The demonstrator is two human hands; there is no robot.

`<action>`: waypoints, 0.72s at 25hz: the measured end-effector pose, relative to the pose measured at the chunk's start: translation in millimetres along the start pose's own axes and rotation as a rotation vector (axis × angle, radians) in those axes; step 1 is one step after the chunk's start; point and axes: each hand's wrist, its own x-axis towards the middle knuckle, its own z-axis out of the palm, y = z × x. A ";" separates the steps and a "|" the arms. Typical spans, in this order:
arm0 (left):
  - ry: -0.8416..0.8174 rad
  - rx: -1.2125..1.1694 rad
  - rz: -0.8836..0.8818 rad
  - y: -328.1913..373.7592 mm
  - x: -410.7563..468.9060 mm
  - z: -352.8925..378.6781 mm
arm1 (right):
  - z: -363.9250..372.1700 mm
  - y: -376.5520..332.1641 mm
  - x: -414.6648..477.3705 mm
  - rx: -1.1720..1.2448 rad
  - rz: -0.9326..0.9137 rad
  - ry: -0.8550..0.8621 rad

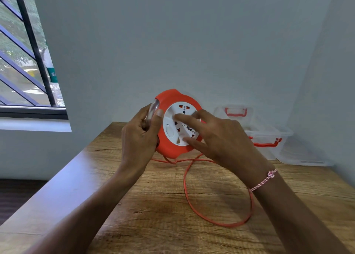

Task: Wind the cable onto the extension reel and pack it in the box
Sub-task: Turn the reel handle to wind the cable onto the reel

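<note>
- The left hand (141, 132) is gripping the reel (172, 144) by its left edge, thumb lying over the orange rim and the other fingers wrapped behind the housing.
- The reel is being held upright above the bench (157, 205), its socket face turned toward the camera.
- The face (171, 125) is a white disc set inside the orange rim; it is carrying socket openings and an oval white button at its left.
- The right hand (221, 136) is resting open on the face, fingers spread, with fingertips (179, 116) pressing on the white disc; it is not closed around anything.
- A pink-and-white bracelet (264, 179) is sitting on the right wrist.
- The cable (217, 223) is hanging from the underside of the reel and lying on the bench in one large loose loop, which is passing under the right forearm.
- A shorter run of cable is crossing itself just below the reel.
- The box (263, 134), clear plastic with orange latches and handle, is standing at the back right of the bench against the wall, well apart from the reel.
- Whether its lid is latched cannot be told.
- A barred window (25, 52) is showing at the upper left.
</note>
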 end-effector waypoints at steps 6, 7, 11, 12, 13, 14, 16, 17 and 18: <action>-0.028 -0.001 0.021 -0.7 -2.9 2.5 | 1.1 -9.2 -0.5 -0.063 0.004 0.116; -0.027 0.000 0.027 -0.4 -3.8 3.4 | 1.3 -11.5 -0.1 -0.053 0.030 0.123; -0.021 0.038 0.064 0.9 -9.2 7.3 | 9.2 -23.4 4.1 0.231 0.378 0.218; -0.026 0.049 0.067 0.4 -9.8 7.9 | 12.5 -25.5 5.9 0.352 0.514 0.215; -0.031 0.057 0.062 -1.2 -10.1 8.7 | 15.7 -26.3 7.0 0.460 0.629 0.194; -0.036 0.059 0.048 -3.1 -10.2 9.6 | 18.2 -25.7 7.4 0.536 0.701 0.165; -0.045 0.049 -0.005 -6.1 -9.3 10.0 | 20.1 -24.0 6.4 0.567 0.697 0.122; -0.047 0.040 -0.033 -6.7 -8.7 9.7 | 19.5 -23.0 5.6 0.517 0.636 0.123; -0.045 0.034 -0.055 -6.8 -8.1 9.0 | 18.1 -20.8 4.8 0.427 0.549 0.135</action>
